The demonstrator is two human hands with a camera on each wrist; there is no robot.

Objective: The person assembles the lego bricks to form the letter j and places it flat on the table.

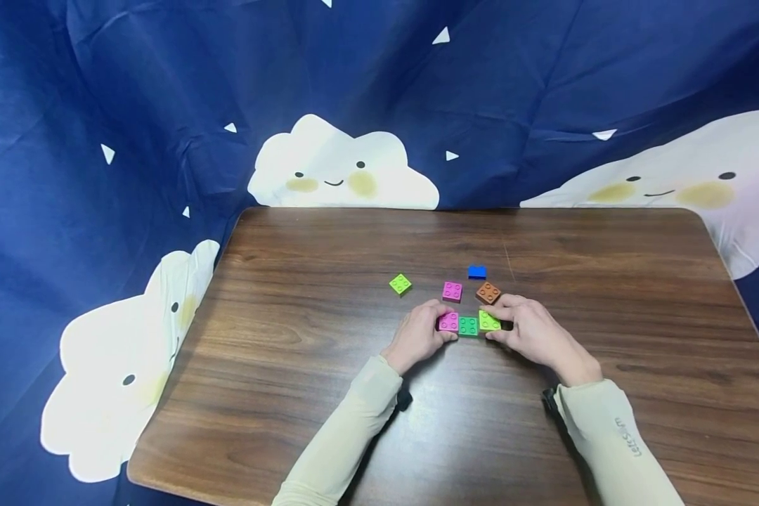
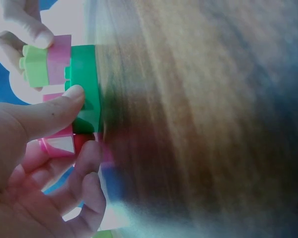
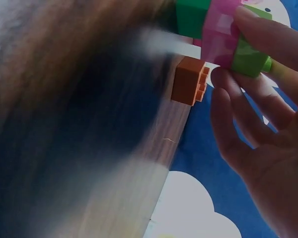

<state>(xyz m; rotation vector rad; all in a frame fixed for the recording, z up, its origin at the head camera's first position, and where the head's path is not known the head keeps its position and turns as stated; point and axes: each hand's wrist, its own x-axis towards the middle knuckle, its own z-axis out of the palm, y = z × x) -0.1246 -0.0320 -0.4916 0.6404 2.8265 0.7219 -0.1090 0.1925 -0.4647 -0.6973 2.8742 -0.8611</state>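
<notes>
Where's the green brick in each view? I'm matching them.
Head: green brick, right of and below centre.
Left wrist: green brick, left of centre, partly behind the left hand.
Right wrist: green brick, cut by the top edge, right of centre.
Shared landmark: lime brick in the right hand.

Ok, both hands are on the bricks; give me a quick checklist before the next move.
1. Left hand holding the green brick: ok, thumb against its side.
2. Right hand gripping the held lime brick: ok, finger and thumb on opposite sides.
3. Held lime brick stacked on the right pink brick: ok.
4. Right pink brick fully pressed onto the green brick: cannot tell.
5. Green studs beside the left pink brick uncovered: ok, visible from the head view.
6. Brown brick well clear of the right hand: not ok, it lies close by.
</notes>
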